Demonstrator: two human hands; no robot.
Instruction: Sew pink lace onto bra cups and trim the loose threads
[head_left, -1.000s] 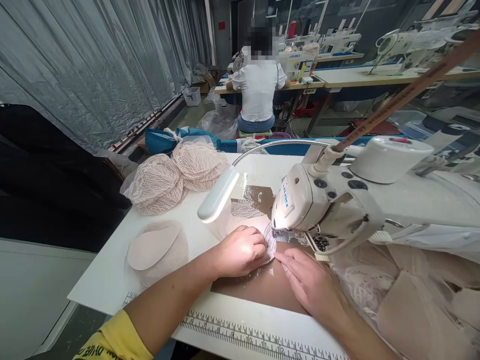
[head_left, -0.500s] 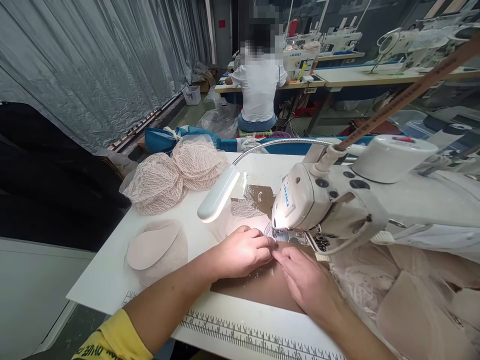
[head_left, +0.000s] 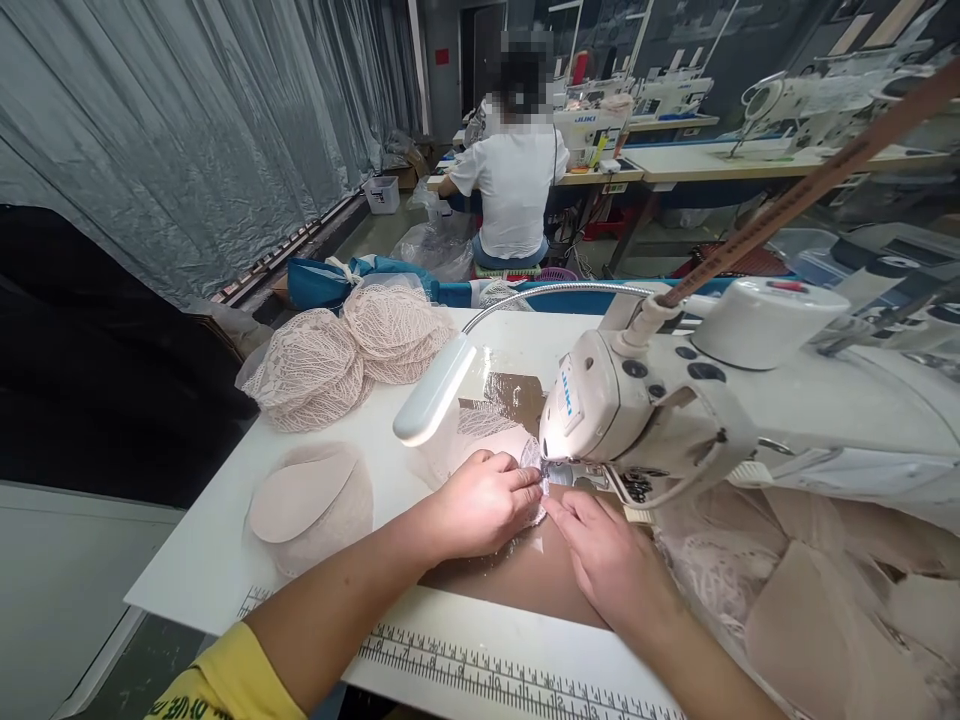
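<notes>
My left hand is curled over a pale pink lace bra cup, pinching its edge beside the needle of the white sewing machine. My right hand lies flat on the brown work surface, its fingertips pressing the same lace edge just below the presser foot. The two hands almost touch. The needle itself is hidden behind the machine head and my fingers.
Two lace cup stacks sit at the back left of the white table; plain foam cups lie nearer. A gooseneck lamp hangs over the work. More cups pile at right. A seated person works beyond.
Both hands have slid the lace cup edge a little farther up toward the needle; my right hand's fingertips moved closer to the presser foot.
</notes>
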